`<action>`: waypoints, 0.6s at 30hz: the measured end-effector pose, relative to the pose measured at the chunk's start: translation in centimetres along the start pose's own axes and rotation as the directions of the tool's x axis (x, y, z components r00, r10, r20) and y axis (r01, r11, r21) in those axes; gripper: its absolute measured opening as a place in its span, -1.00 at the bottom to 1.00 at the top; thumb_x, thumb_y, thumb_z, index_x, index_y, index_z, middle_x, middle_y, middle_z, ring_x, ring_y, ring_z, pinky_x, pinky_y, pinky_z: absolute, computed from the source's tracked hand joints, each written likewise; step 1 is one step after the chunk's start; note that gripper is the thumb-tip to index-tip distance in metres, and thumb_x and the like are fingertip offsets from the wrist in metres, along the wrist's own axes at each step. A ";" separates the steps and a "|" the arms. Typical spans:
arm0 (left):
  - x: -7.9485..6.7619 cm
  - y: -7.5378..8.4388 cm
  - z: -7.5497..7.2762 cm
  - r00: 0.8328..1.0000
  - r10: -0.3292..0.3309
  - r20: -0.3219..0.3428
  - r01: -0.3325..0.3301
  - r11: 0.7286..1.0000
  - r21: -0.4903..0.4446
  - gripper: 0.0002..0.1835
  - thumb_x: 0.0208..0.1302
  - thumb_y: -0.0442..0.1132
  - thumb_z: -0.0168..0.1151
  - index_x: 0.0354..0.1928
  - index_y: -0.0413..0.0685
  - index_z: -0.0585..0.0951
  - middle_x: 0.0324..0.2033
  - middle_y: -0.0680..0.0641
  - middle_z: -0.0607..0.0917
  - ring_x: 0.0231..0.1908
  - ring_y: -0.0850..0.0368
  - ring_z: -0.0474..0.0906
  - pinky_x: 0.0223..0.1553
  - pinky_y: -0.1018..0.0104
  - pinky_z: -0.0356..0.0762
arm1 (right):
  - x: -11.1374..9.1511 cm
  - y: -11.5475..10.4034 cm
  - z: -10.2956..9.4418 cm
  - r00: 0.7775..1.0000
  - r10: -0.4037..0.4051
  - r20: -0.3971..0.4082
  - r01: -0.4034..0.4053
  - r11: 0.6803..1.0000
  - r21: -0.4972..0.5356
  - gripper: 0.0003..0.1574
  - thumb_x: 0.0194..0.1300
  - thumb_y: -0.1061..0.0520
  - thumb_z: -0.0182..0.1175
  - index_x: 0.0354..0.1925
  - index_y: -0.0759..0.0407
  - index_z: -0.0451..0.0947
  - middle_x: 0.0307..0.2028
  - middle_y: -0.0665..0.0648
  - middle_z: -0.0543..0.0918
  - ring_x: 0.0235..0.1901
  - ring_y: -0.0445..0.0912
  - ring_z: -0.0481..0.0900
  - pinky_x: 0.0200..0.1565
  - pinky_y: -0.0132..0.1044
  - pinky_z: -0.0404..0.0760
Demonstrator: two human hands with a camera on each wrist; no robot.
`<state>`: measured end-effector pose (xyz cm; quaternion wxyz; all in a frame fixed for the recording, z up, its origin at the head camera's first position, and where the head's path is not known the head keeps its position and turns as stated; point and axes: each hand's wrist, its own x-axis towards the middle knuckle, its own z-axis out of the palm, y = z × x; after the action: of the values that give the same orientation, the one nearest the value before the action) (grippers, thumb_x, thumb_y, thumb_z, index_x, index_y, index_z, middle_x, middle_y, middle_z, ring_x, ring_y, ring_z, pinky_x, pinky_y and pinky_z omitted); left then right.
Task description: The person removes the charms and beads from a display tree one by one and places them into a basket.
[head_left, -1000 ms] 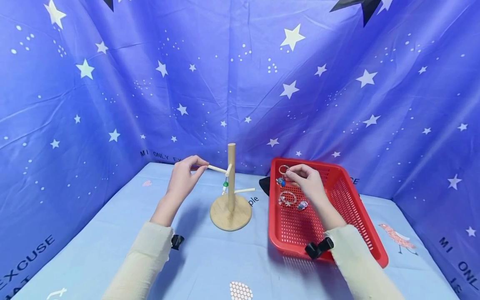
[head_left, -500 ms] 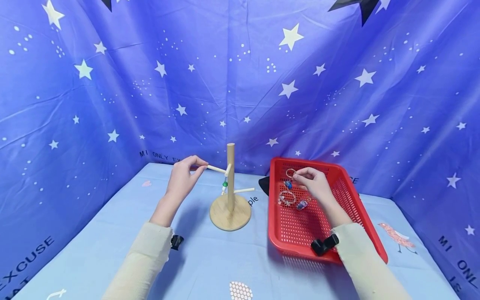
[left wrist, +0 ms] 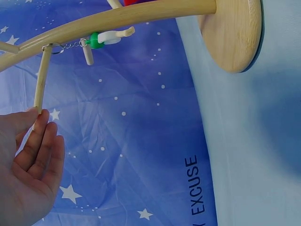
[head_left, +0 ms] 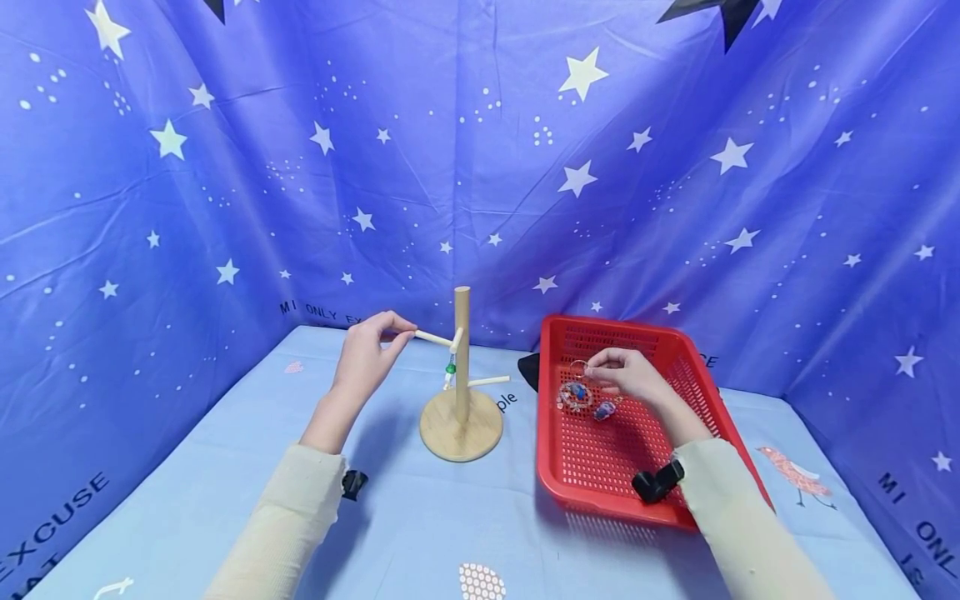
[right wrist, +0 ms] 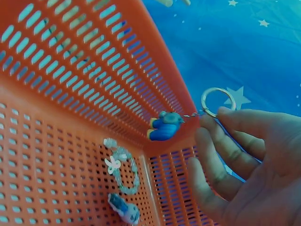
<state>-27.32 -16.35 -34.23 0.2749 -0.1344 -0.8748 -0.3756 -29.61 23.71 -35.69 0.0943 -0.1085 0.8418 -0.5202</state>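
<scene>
My left hand pinches the end of a thin peg on the wooden stand. From that peg, near the post, a keychain with a green-and-white figure hangs by its ring. Over the red basket, my right hand pinches the metal ring of a second keychain, whose blue figure dangles on a short chain. Below it on the basket floor lie a beaded bracelet with a white bow charm and another small figure keychain.
The stand's round base sits on a light blue cloth, left of the basket. Another peg points right, low on the post. A dark object shows behind the basket's left side. A starry blue curtain encloses the back and sides.
My right hand has moved slightly right and lower into the basket, bringing the blue figure keychain down in front of the bracelet. My left hand keeps its place on the peg.
</scene>
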 end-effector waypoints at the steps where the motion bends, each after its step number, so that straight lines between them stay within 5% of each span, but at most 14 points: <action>1: 0.0 0.0 0.0 1.000 0.000 0.000 0.000 1.000 0.001 -0.91 0.37 -0.26 0.28 -0.21 -0.09 0.72 -0.21 -0.12 0.79 -0.13 -0.07 0.73 -0.01 0.02 0.69 | 0.1 0.1 -0.1 1.000 0.008 0.023 -0.008 1.000 -0.002 -0.72 0.41 0.19 0.20 -0.07 0.43 0.53 -0.34 -0.06 0.73 -0.31 -0.30 0.67 -0.23 -0.37 0.70; 8: -0.1 0.0 0.0 1.000 -0.004 0.003 0.004 1.000 -0.006 -0.91 0.37 -0.27 0.27 -0.20 -0.09 0.71 -0.20 -0.12 0.79 -0.13 -0.07 0.72 -0.01 0.00 0.68 | 0.1 0.7 -0.4 0.975 0.049 0.218 -0.046 0.999 -0.021 -0.77 0.39 0.25 0.17 -0.10 0.45 0.53 -0.32 0.06 0.74 -0.34 -0.22 0.67 -0.29 -0.34 0.67; 18: 0.0 0.1 -0.1 1.000 -0.004 0.003 0.004 1.000 -0.008 -0.92 0.36 -0.27 0.28 -0.21 -0.10 0.72 -0.21 -0.12 0.79 -0.13 -0.06 0.73 -0.01 0.03 0.69 | 0.4 1.7 -0.1 0.887 0.140 0.439 -0.095 0.988 -0.123 -0.91 0.35 0.25 0.17 -0.23 0.27 0.59 -0.36 0.02 0.72 -0.31 -0.11 0.67 -0.18 -0.23 0.70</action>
<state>-27.25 -16.37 -34.13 0.2724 -0.1345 -0.8740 -0.3794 -30.20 24.38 -37.16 0.3107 -0.1783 0.8273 -0.4328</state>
